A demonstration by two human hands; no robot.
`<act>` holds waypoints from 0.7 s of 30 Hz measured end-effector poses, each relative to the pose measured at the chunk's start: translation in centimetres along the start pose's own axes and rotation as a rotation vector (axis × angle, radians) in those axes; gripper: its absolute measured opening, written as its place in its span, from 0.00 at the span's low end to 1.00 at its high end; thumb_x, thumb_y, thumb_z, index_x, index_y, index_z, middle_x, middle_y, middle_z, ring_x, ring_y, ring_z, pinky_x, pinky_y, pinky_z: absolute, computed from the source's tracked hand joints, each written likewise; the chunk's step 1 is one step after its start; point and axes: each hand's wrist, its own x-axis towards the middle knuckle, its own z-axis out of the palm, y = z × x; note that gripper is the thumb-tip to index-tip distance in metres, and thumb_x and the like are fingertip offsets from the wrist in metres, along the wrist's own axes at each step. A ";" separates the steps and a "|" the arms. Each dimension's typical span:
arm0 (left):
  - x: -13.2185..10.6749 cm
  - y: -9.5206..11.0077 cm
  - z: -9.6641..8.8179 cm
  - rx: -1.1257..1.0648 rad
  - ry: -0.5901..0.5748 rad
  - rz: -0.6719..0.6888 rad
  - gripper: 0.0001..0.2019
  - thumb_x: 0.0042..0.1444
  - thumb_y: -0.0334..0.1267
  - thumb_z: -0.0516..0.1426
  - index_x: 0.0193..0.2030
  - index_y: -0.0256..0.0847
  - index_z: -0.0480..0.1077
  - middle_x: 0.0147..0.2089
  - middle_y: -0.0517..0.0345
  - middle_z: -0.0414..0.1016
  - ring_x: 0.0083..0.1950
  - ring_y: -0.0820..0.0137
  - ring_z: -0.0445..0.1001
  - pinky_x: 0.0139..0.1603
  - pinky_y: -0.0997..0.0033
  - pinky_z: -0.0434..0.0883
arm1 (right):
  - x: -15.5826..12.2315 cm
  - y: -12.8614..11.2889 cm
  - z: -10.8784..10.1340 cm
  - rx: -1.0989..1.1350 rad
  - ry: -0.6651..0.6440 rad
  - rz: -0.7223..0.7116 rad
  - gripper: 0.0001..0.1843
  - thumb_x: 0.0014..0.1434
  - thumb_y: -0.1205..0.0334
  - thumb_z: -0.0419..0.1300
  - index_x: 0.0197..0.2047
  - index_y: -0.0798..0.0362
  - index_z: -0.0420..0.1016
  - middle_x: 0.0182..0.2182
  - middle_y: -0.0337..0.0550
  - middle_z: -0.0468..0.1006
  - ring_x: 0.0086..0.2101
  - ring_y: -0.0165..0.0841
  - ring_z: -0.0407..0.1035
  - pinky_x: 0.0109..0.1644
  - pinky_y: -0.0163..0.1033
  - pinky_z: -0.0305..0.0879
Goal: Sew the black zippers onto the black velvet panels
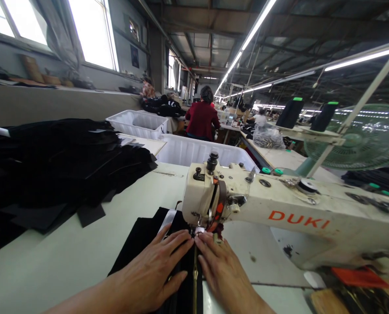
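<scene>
My left hand (156, 268) lies flat with fingers spread on a black fabric piece (138, 242), its fingertips just before the needle of the white sewing machine (289, 213). My right hand (218, 266) lies flat on the same fabric, right of a brass zipper (195, 279) that runs between the two hands toward the presser foot (199, 230). Both hands press the fabric down; neither grips anything. A white strip (168, 219) shows on the fabric beyond my left fingers.
A big stack of black fabric pieces (60, 165) covers the table's left side. White plastic bins (194, 150) stand behind the machine. A green fan (361, 139) and thread cones (290, 112) are at right. A person in red (202, 117) sits ahead with their back turned.
</scene>
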 end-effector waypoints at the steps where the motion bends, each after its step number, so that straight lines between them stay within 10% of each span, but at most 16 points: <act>1: 0.1 -0.1 0.0 -0.001 0.005 0.001 0.29 0.68 0.41 0.54 0.73 0.44 0.50 0.71 0.50 0.59 0.72 0.55 0.56 0.71 0.43 0.52 | 0.0 0.0 0.0 0.003 -0.013 0.007 0.24 0.67 0.67 0.51 0.65 0.48 0.66 0.59 0.46 0.73 0.58 0.43 0.67 0.63 0.56 0.64; 9: 0.6 -0.4 -0.3 -0.036 0.006 -0.002 0.25 0.68 0.42 0.53 0.70 0.44 0.57 0.70 0.49 0.61 0.71 0.57 0.57 0.72 0.44 0.45 | 0.5 -0.4 -1.0 0.030 -0.045 -0.003 0.24 0.65 0.71 0.50 0.63 0.53 0.68 0.61 0.50 0.70 0.60 0.45 0.64 0.64 0.58 0.61; 16: -5.5 7.5 -0.9 0.003 -0.025 0.007 0.51 0.58 0.56 0.61 0.76 0.38 0.36 0.74 0.43 0.48 0.73 0.49 0.49 0.71 0.42 0.48 | -6.1 -5.1 -4.8 0.187 -0.137 0.004 0.37 0.55 0.75 0.51 0.69 0.56 0.56 0.66 0.51 0.60 0.65 0.38 0.53 0.70 0.52 0.52; 21: -7.4 7.8 -0.8 -0.216 0.008 -0.064 0.22 0.69 0.37 0.50 0.69 0.44 0.60 0.69 0.55 0.63 0.70 0.59 0.60 0.71 0.49 0.53 | -10.1 -8.2 -4.7 0.204 -0.184 -0.079 0.42 0.54 0.70 0.57 0.72 0.59 0.49 0.69 0.54 0.53 0.67 0.44 0.47 0.72 0.56 0.40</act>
